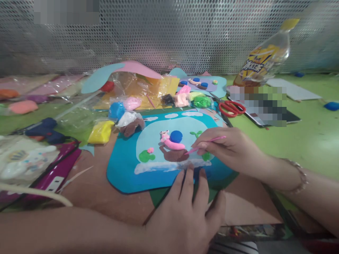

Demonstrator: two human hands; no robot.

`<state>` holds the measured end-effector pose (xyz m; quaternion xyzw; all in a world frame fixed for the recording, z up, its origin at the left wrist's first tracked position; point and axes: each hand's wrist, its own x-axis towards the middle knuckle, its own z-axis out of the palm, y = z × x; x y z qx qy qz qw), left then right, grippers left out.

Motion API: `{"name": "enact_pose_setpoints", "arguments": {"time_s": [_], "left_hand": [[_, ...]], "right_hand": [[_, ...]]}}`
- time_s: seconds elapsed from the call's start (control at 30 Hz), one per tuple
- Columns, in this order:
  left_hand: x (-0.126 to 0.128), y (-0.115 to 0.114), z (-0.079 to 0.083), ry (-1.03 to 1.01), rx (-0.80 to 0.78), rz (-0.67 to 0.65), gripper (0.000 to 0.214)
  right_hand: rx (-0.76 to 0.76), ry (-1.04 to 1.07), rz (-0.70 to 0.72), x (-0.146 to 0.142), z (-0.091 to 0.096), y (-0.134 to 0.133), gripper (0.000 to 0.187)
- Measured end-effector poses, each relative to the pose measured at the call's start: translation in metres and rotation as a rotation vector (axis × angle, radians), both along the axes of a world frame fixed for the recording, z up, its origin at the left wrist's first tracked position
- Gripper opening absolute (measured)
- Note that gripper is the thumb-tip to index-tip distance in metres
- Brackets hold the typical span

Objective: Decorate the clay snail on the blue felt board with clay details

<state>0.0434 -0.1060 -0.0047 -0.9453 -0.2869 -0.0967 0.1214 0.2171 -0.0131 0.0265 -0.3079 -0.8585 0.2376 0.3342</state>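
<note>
A blue card (120,173) with rounded corners lies in front of me, carrying a clay picture. On it are a pink clay snail body (173,143) with a round blue shell (176,136), a brown clay shape (173,154) beneath, and green clay leaves (146,156) with a small pink flower. My right hand (230,146) pinches a thin pink clay modelling tool (217,138), whose tip meets the right end of the brown shape. Fingers spread, my left hand (184,208) rests on the card's lower edge.
Bagged clay lumps, among them a yellow one (100,132), sit behind and left of the card. Red-handled scissors (232,108), a phone-like device (265,109) and a tilted drink bottle (265,58) lie right. A glue gun (46,130) is left; a perforated metal panel (169,35) stands behind.
</note>
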Motion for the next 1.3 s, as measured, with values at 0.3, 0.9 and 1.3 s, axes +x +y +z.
{"name": "enact_pose_setpoints", "arguments": {"time_s": [0.3, 0.9, 1.3], "left_hand": [[0.0013, 0.0002, -0.0011, -0.035, 0.028, 0.01, 0.05], [0.0017, 0.0021, 0.0014, -0.037, 0.039, 0.007, 0.061], [0.0013, 0.0007, 0.0024, -0.011, 0.021, -0.005, 0.067]], "right_hand": [[0.038, 0.009, 0.018, -0.0006, 0.0014, -0.0006, 0.017], [0.108, -0.051, 0.018, -0.0008, 0.0024, 0.0, 0.016], [0.06, 0.03, 0.03, -0.0012, 0.0004, 0.0002, 0.015]]}}
